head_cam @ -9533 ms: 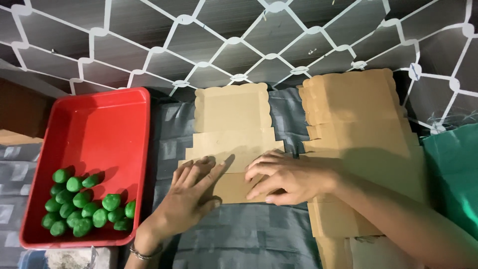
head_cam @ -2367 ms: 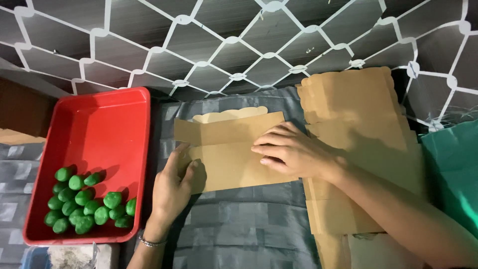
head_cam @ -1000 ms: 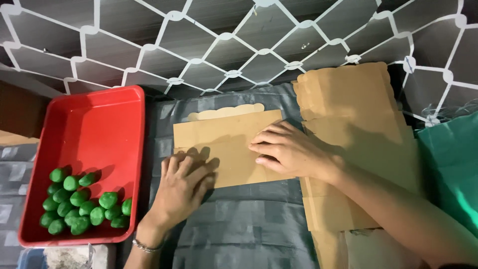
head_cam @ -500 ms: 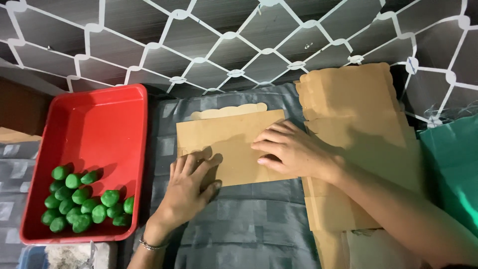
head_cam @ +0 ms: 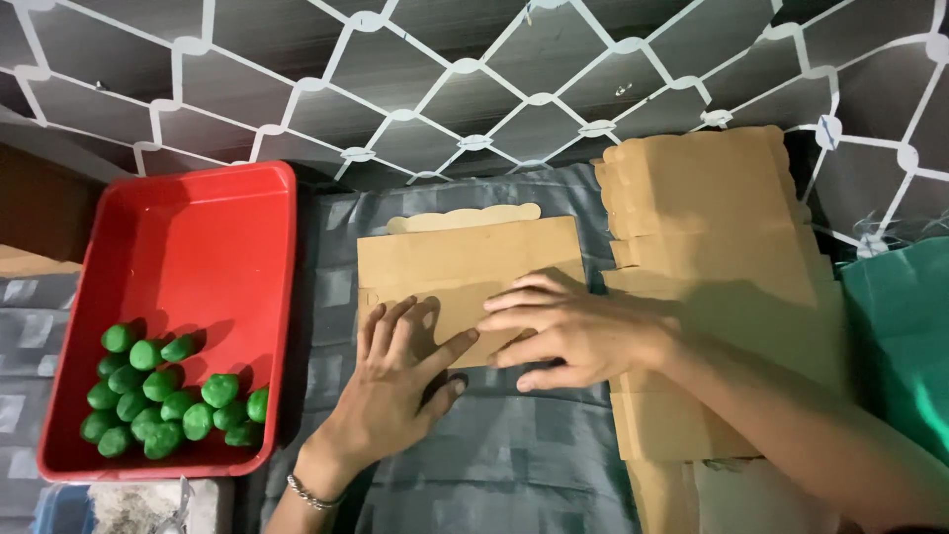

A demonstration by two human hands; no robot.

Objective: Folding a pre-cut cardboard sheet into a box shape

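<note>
A folded brown cardboard sheet [head_cam: 465, 262] lies flat on the grey cloth [head_cam: 494, 465] in the middle. My left hand [head_cam: 400, 381] rests palm down on its near left edge, fingers spread. My right hand [head_cam: 568, 331] presses flat on the near right part of the same sheet, fingers pointing left. Neither hand grips anything. A scalloped flap of the sheet sticks out at its far edge.
A stack of flat cardboard blanks [head_cam: 712, 257] lies to the right, under my right forearm. A red plastic tray [head_cam: 188, 257] at the left holds several green balls [head_cam: 163, 396] in its near corner. A netted grey wall [head_cam: 474, 89] stands behind. Teal cloth [head_cam: 895, 326] sits far right.
The cardboard sheet has been folded down from a taller blank into a flat rectangle. My left hand moved from its left edge onto its near edge; my right hand stayed pressing on it.
</note>
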